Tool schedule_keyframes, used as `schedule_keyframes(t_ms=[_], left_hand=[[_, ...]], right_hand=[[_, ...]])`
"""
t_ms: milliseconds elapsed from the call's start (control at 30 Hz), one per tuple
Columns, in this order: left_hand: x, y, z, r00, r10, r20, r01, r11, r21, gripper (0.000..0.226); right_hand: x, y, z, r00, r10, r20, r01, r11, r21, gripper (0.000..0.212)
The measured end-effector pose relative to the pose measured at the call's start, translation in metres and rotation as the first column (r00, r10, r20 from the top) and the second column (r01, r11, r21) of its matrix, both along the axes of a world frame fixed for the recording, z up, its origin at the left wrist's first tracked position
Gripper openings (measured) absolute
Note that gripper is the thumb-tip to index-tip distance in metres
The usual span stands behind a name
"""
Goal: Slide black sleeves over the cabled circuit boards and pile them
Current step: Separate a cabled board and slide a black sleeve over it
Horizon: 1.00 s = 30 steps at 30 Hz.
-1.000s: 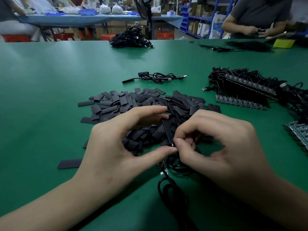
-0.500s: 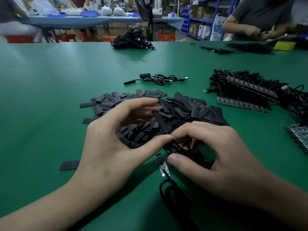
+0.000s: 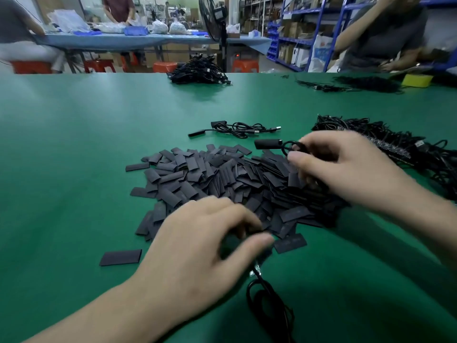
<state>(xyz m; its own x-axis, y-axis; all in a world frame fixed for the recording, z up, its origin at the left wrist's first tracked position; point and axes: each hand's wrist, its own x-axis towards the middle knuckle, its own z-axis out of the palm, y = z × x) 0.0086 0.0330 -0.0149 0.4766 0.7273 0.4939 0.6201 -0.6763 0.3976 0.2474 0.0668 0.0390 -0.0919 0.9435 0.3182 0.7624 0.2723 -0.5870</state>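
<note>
the right hand [image 3: 346, 169] is up above the table at 2 o'clock. its fingers are curled round a looped black cable [image 3: 294, 147]. the end of that cable sticks out to 9 o'clock and has a black sleeve [image 3: 268, 144] on it, smooth and dark like a tiny tube.

the left hand [image 3: 197, 243] is low at 6 o'clock, apart from the right one. its fingers bend down onto the near edge of the sleeve pile [image 3: 210, 174], and its thumb points to 3 o'clock. a second cable [image 3: 267, 300] runs out from under the thumb toward 6 o'clock, with a small bare board [image 3: 257, 269] at its tip. it is too blurry to tell if the hand is pinching it.

the pile is lots of flat black pieces, all jumbled, in the middle. one loose sleeve [image 3: 121, 257] lies alone at 8 o'clock. a done cable [image 3: 237, 128] lies just past the pile at 12 o'clock. a big heap of cabled boards [image 3: 395, 144] sits at 3 o'clock.

the table [image 3: 74, 144] is green. far off at 12 o'clock is another black cable heap [image 3: 200, 75]. behind it are a fan [image 3: 215, 18], a blue table [image 3: 123, 42], red stools [image 3: 99, 65] and blue shelves [image 3: 291, 33]. a person [image 3: 385, 33] works at 1 o'clock.
</note>
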Motion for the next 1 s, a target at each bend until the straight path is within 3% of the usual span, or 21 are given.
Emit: schedule_keyframes(t_ms=[67,133,367,467,600,667,733,833,1000], left_hand=[[0.000,-0.002,0.000,0.991,-0.029,-0.129,0.036,0.998,0.054,0.036],[0.000,-0.003,0.001,0.987,-0.040,-0.158,0.049,0.997,0.056,0.035],[0.001,-0.002,-0.001,0.981,-0.132,-0.143,0.133,0.991,-0.002,0.026],[-0.002,0.001,0.000,0.987,-0.160,-0.033,0.158,0.986,-0.058,0.022],[-0.003,0.007,0.000,0.954,-0.127,0.271,0.178,0.969,-0.174,0.017],[-0.003,0.009,0.001,0.880,-0.058,0.472,0.205,0.941,-0.268,0.018],[-0.003,0.012,0.000,0.772,0.023,0.635,0.234,0.919,-0.318,0.018],[-0.003,0.014,0.000,0.689,0.103,0.717,0.210,0.919,-0.334,0.019],[-0.003,0.012,0.001,0.717,0.100,0.690,0.215,0.910,-0.355,0.019]], right_hand=[[0.002,0.036,0.011,0.996,-0.006,0.090,0.010,0.999,-0.050,0.025],[0.000,0.079,0.015,0.988,-0.019,0.156,0.027,0.999,-0.047,0.023],[-0.040,0.190,0.007,0.899,0.002,0.437,0.000,1.000,-0.005,0.039],[-0.055,0.193,0.002,0.886,-0.004,0.464,-0.002,1.000,0.012,0.047],[-0.068,0.134,-0.003,0.964,0.083,0.251,-0.113,0.988,0.108,0.028],[-0.066,0.086,-0.009,0.975,0.147,0.165,-0.166,0.980,0.108,0.025],[-0.056,0.039,-0.016,0.975,0.217,0.039,-0.218,0.976,0.005,0.033],[-0.047,-0.014,-0.023,0.924,0.261,-0.281,-0.316,0.933,-0.173,0.040],[-0.052,-0.047,-0.033,0.896,0.257,-0.361,-0.347,0.913,-0.212,0.012]])
